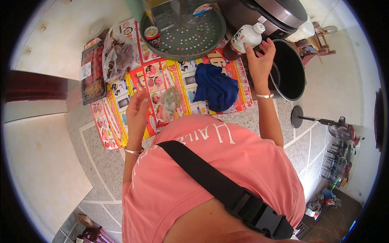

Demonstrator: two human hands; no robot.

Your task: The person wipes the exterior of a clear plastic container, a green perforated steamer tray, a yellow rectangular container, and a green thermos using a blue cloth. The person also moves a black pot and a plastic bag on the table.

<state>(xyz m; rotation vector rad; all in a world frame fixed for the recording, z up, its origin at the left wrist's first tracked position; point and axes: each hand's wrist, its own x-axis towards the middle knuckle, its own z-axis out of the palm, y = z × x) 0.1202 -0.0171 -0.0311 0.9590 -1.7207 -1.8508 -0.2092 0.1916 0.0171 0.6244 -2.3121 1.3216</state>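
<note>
My right hand (263,63) is raised beside a plastic bottle (238,42) of dark liquid with a white upper part. Its fingers are spread and the thumb overlaps the bottle's side; whether they touch cannot be told. My left hand (137,112) hovers over the left part of a printed paper sheet (138,79), loosely curled with nothing visible in it. Between the hands lie a crumpled dark blue cloth (216,88) and a small clear plastic bag (171,104) with brownish contents. Just right of my right hand stands a dark inner pot (291,71).
Behind the sheet, a green perforated round tray (188,45) holds a small can (152,35) and a clear plastic box (167,15). A rice cooker (273,13) stands back right. At left are a bag of dark dried pieces (118,57) and a clear tray of red fruit (92,73).
</note>
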